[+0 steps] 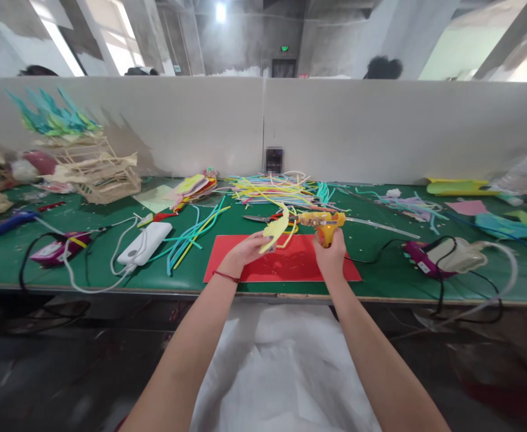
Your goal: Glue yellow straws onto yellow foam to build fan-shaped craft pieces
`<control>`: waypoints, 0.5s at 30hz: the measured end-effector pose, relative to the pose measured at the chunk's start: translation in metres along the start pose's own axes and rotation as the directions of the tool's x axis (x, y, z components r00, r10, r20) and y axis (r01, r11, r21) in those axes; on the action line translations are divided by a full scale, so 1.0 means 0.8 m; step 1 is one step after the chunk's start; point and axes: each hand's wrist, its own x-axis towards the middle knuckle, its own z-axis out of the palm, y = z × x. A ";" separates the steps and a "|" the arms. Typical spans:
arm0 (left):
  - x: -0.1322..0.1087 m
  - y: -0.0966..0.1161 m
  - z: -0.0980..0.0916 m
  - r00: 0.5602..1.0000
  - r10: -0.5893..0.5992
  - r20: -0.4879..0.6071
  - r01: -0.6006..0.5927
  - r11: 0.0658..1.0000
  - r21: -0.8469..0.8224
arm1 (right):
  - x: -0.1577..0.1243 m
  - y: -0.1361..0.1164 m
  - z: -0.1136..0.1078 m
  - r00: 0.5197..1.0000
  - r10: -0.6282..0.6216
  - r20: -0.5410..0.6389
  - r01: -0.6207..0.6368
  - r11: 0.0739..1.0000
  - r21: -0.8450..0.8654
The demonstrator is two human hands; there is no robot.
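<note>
My left hand is closed on a yellow leaf-shaped craft piece, held over a red mat. A thin pale-yellow strip curls beside that piece. In my right hand is an orange-yellow hot glue gun, its nozzle pointing left toward the yellow piece. A clear glue stick sticks out of the gun's rear to the right. Just behind the yellow piece lie scissors with dark blades, partly hidden.
Coloured strips are heaped at the back, with blue and yellow strips to the left. A white power bank and purple power strips with cables lie on the green table. Wooden frame models stand at left; a partition rises behind.
</note>
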 end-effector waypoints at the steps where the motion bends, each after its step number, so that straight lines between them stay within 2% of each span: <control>1: 0.000 0.000 0.000 1.000 0.001 0.004 -0.001 1.000 0.004 | 0.000 0.001 0.000 1.000 0.005 0.008 -0.005 1.000 -0.003; 8: -0.001 0.002 0.002 1.000 -0.002 0.022 0.002 1.000 0.028 | 0.000 0.005 0.000 0.996 0.066 0.061 -0.066 0.998 -0.006; 15: -0.002 0.003 0.002 0.998 0.004 0.061 -0.007 0.999 0.048 | 0.001 0.004 0.000 0.996 0.070 0.063 -0.071 0.997 0.008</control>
